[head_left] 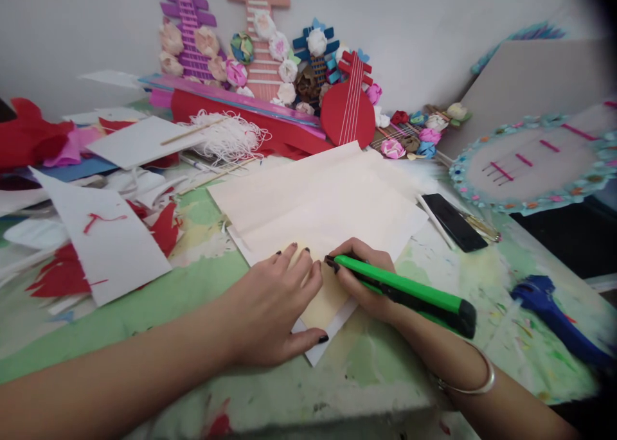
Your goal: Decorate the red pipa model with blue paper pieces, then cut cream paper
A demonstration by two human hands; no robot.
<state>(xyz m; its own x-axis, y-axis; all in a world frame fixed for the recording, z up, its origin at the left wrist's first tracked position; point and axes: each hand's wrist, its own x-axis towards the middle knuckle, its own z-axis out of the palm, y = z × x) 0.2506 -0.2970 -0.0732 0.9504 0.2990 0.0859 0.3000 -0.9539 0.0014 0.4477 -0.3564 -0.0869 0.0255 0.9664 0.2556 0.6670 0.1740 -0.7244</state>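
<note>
A green utility knife with black ends is gripped in my right hand. Its tip end points left and down at a cream paper sheet; the blade itself is too small to make out. The sheet lies over a white board, whose corner and edges stick out from beneath. My left hand rests flat on the paper, fingers spread, just left of the knife's tip end. The thumb lies near the board's lower corner.
Paper scraps and a white card lie left, with tangled white string behind. Decorated toy instruments, including a red one, lean against the wall. A phone and blue glue gun lie right, near a flower-edged oval panel.
</note>
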